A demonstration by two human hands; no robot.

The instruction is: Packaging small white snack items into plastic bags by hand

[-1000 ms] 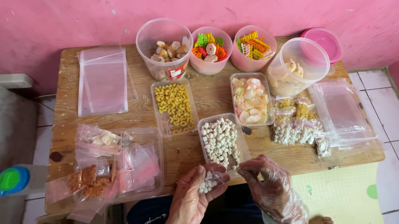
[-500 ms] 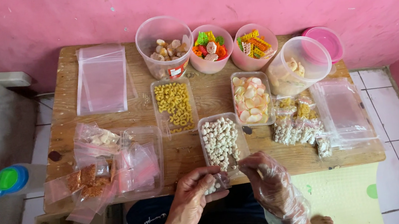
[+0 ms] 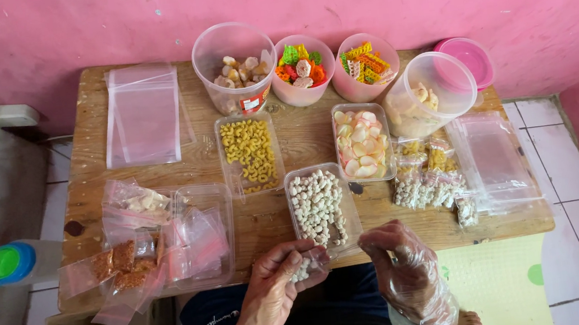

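Item: small clear bag (image 3: 306, 264) of white pellets, held at the near table (image 3: 301, 139) edge just below the rectangular tray (image 3: 318, 206) of the same white pellets; long axis ran roughly left-low to right-high, mouth end toward the tray. Left hand (image 3: 275, 287), bare, was curled around the bag, thumb pressed over it. Right hand (image 3: 399, 262), in a loose clear plastic glove, was partly closed, fingertips pinched together beside the tray's near corner; any contents could not be made out. The bag's opening was hidden by fingers; forearms were cut off below.
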